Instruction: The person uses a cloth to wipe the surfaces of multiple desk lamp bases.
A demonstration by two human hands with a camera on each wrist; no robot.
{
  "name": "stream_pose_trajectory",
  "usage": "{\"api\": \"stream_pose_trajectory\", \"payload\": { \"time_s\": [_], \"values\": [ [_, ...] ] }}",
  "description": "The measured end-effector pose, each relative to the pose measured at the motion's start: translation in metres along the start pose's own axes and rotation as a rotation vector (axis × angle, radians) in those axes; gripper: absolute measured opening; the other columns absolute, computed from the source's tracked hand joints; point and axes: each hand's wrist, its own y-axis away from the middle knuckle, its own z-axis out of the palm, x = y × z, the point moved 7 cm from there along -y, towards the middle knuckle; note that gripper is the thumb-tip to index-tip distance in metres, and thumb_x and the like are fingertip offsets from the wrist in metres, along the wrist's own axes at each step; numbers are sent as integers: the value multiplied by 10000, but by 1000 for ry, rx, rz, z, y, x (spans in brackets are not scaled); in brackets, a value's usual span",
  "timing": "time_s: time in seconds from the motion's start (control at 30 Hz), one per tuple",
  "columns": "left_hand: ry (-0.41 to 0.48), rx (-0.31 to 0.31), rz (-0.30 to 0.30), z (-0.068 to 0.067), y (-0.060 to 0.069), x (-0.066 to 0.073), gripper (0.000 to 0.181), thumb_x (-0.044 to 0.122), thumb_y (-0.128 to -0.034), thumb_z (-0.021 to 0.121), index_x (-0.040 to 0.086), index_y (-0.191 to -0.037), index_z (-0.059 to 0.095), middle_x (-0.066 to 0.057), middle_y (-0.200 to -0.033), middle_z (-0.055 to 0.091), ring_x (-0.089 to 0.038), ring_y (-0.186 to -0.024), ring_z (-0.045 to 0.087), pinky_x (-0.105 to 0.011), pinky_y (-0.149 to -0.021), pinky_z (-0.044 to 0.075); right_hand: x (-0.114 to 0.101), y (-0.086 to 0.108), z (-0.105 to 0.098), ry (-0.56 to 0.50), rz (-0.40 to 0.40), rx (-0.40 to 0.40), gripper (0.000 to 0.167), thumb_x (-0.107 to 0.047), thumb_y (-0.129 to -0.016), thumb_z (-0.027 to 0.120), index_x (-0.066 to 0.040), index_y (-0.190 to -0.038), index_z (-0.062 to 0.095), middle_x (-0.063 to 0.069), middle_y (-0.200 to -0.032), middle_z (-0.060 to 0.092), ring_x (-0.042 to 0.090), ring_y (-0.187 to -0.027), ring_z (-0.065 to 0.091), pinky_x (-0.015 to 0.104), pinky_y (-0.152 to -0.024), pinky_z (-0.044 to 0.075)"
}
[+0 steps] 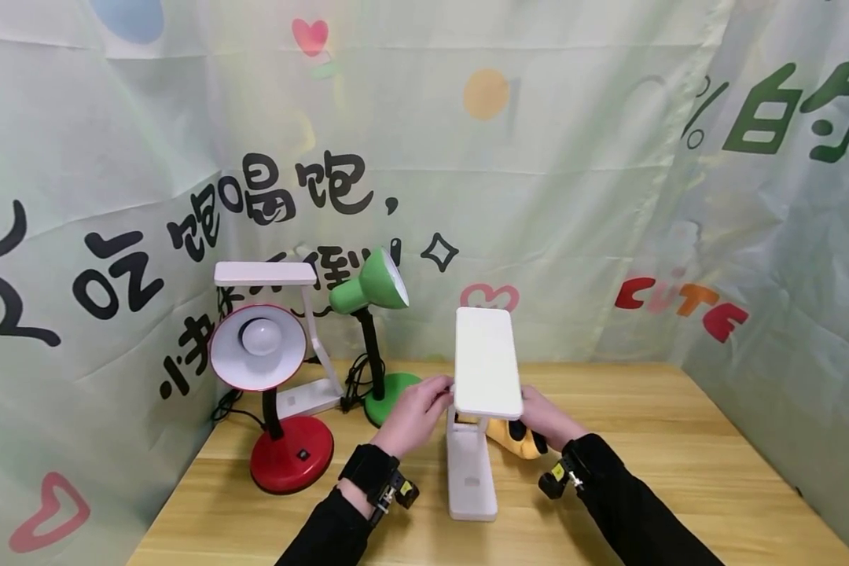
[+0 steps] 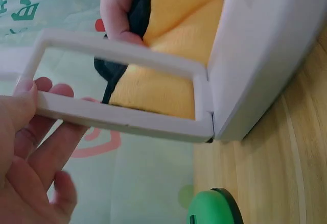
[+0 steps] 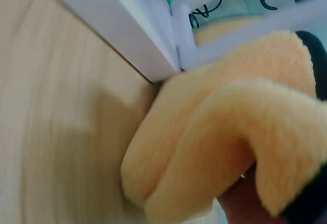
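Note:
A white desk lamp (image 1: 471, 472) stands on the table with its flat head raised. My left hand (image 1: 413, 413) pinches the lamp's open rectangular arm between thumb and fingers, as the left wrist view shows at the arm's upper part (image 2: 127, 122). On the lamp's other side, my right hand (image 1: 552, 417) grips a soft yellow cloth (image 1: 511, 440) with black edging. In the right wrist view the folded cloth (image 3: 204, 147) lies against the white base (image 3: 122, 20) and covers most of the hand (image 3: 242, 198).
To the left stand a red lamp (image 1: 293, 456), another white lamp (image 1: 310, 397) and a green lamp (image 1: 378, 292), with black cords near them. Printed fabric (image 1: 573, 196) hangs behind the wooden table (image 1: 644, 440) and along its sides.

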Motion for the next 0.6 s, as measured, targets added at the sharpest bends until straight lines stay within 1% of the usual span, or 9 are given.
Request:
{"api": "stream_pose_trajectory", "payload": {
  "time_s": [0.1,0.17,0.23,0.27,0.33,0.4,0.47,0.53,0.6],
  "values": [
    [20,-15,-12,2,1,-4,264,279,-1085,487,257,-1292,650,57,-1216,699,-36,-1039,656,-243,-854,544,-1,-5,-1,40,-41,-48,468,-432,-1021,570,-46,-1277,643,111,-1110,643,201,-1001,562,324,-878,429],
    [33,-24,-6,2,1,-5,267,292,-1079,498,263,-1294,653,59,-1216,703,-41,-1035,662,-238,-850,544,-2,-8,-1,52,-51,-66,496,-440,-1018,577,-73,-1351,593,108,-1248,627,201,-1118,547,334,-950,406],
    [36,-30,2,2,0,-5,261,309,-1071,512,269,-1282,662,64,-1190,713,-52,-990,670,-226,-818,539,-3,-11,0,73,-56,-74,548,-425,-1014,589,-68,-1424,528,125,-1405,551,222,-1235,490,362,-1007,380],
    [32,-30,9,2,0,-4,258,314,-1069,514,271,-1274,664,69,-1171,716,-52,-948,667,-219,-791,533,-5,-12,2,65,-50,-81,567,-408,-1010,601,-65,-1449,496,135,-1452,507,235,-1270,460,370,-1023,365],
    [16,-25,22,1,0,-2,255,318,-1066,520,269,-1265,672,72,-1146,725,-39,-899,656,-207,-764,520,-6,-15,5,23,-40,-117,616,-397,-1008,605,-37,-1476,431,158,-1464,446,250,-1273,429,372,-1017,357],
    [-2,-21,29,0,0,-1,249,313,-1066,524,263,-1256,676,73,-1119,730,-24,-847,635,-198,-738,506,0,-23,8,-51,-50,-171,631,-411,-994,612,0,-1441,442,166,-1367,481,248,-1172,469,359,-954,388],
    [-10,-19,30,0,-1,-1,248,303,-1065,527,259,-1258,677,71,-1117,732,3,-802,606,-190,-720,497,20,-40,8,-178,-103,-257,589,-400,-996,611,1,-1406,478,149,-1284,536,234,-1097,514,357,-913,427],
    [-10,-20,26,0,-1,-1,249,292,-1063,533,253,-1262,677,64,-1115,734,9,-730,577,-187,-693,490,58,-71,4,-296,-174,-348,489,-393,-1013,591,-51,-1361,556,90,-1211,613,188,-1034,575,320,-868,470],
    [-6,-24,20,0,-1,-1,246,285,-1063,535,251,-1261,677,59,-1103,735,-4,-644,532,-189,-650,479,95,-98,-2,-378,-205,-384,408,-379,-1030,572,-91,-1316,612,57,-1143,653,168,-981,599,317,-834,489]
  ]
}}
